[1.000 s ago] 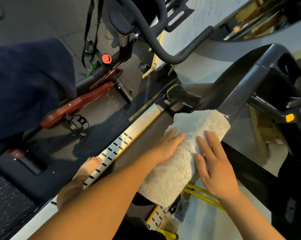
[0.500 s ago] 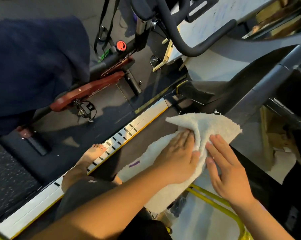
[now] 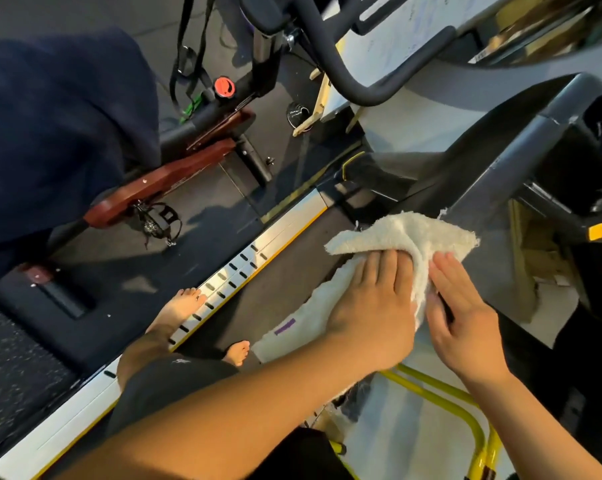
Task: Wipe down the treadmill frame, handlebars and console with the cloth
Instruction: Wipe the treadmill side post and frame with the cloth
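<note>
Your left hand (image 3: 372,306) lies flat on the white cloth (image 3: 407,233), its fingers (image 3: 384,268) straight and side by side, pressing the towelling and gripping nothing. Your right hand (image 3: 465,327) sits just beside it, its fingers (image 3: 448,271) also straight and close together, resting against the raised fold of the cloth between the two hands. Neither hand is curled round the cloth.

The cloth is draped over the sloping grey arm of the treadmill frame (image 3: 521,161). Its frayed upper edge points up the arm towards the console end, and its lower end hangs down over the dark belt (image 3: 278,285). A small purple tag (image 3: 285,326) shows on that lower end.

Your bare left foot (image 3: 183,306) stands partly on the slotted silver side rail (image 3: 244,268) at the belt's left edge. The toes of your right foot (image 3: 238,351) show on the belt below the cloth.

On the floor beyond the rail stands an exercise bike (image 3: 174,181) with a red knob (image 3: 224,86). Dark blue fabric (image 3: 60,133) fills the upper left. A yellow tubular frame (image 3: 441,400) shows under your right forearm. An orange button (image 3: 597,232) sits on the black housing at the far right.
</note>
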A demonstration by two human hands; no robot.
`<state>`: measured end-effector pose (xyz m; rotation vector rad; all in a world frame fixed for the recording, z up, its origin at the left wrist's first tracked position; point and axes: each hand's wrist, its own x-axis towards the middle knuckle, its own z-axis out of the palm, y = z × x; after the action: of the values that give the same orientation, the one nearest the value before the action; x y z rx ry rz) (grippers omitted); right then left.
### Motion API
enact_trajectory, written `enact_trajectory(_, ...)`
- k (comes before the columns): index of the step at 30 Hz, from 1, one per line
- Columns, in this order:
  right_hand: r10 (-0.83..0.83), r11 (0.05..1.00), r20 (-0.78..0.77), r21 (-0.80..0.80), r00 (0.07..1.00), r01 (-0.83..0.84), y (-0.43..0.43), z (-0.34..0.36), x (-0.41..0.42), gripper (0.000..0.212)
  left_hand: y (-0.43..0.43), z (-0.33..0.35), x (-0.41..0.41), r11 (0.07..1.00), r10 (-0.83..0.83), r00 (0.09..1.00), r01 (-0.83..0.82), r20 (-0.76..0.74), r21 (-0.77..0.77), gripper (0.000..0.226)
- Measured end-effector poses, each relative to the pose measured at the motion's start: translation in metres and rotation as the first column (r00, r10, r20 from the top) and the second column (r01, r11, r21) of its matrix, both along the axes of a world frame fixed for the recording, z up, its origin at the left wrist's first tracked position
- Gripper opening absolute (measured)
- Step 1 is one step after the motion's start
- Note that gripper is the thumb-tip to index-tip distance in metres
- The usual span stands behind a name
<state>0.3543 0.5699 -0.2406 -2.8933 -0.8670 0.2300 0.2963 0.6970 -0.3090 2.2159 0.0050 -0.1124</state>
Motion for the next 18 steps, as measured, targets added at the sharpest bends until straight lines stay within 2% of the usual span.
enact_trajectory(2,-0.086,0.996,0.025,0.015,0.996,0.085,0.01,-0.005,0.007,0.045,0.014,-0.001,0.025,0.975,-0.013,0.998,0.001,-0.053,-0.223,0.067)
enact_trajectory(4,-0.185,0.982,0.043,0.036,0.982,0.183,0.026,-0.011,0.014,0.044,0.031,-0.014,0.048,0.852,-0.138,0.959,-0.012,-0.247,-0.524,0.066)
enact_trajectory(5,-0.218,0.976,0.05,0.034,0.975,0.216,0.032,-0.014,0.016,0.044,0.036,-0.024,0.058,0.787,-0.197,0.921,-0.054,-0.335,-0.614,0.067)
enact_trajectory(7,-0.251,0.968,0.039,-0.002,0.967,0.252,0.038,-0.016,0.01,0.045,0.043,-0.037,0.066,0.748,-0.219,0.872,-0.138,-0.437,-0.65,0.067)
enact_trajectory(9,-0.272,0.962,0.017,-0.03,0.962,0.272,0.041,-0.015,-0.008,0.051,0.042,-0.039,0.066,0.769,-0.203,0.855,-0.163,-0.478,-0.618,0.063)
enact_trajectory(11,-0.301,0.953,0.001,-0.04,0.954,0.301,0.039,-0.015,-0.03,0.056,0.038,-0.034,0.059,0.826,-0.209,0.858,-0.102,-0.469,-0.555,0.059)
enact_trajectory(14,-0.266,0.961,-0.002,-0.079,0.964,0.265,0.036,-0.016,-0.041,0.057,0.029,-0.016,0.035,0.883,-0.173,0.915,-0.02,-0.365,-0.469,0.059)
enact_trajectory(16,-0.252,0.964,0.012,-0.089,0.968,0.252,0.038,-0.022,-0.03,0.058,0.026,-0.023,0.039,0.866,-0.166,0.928,-0.025,-0.335,-0.5,0.059)
enact_trajectory(18,-0.283,0.957,0.028,-0.054,0.959,0.284,0.044,-0.028,-0.015,0.057,0.029,-0.032,0.056,0.801,-0.19,0.896,-0.094,-0.4,-0.591,0.059)
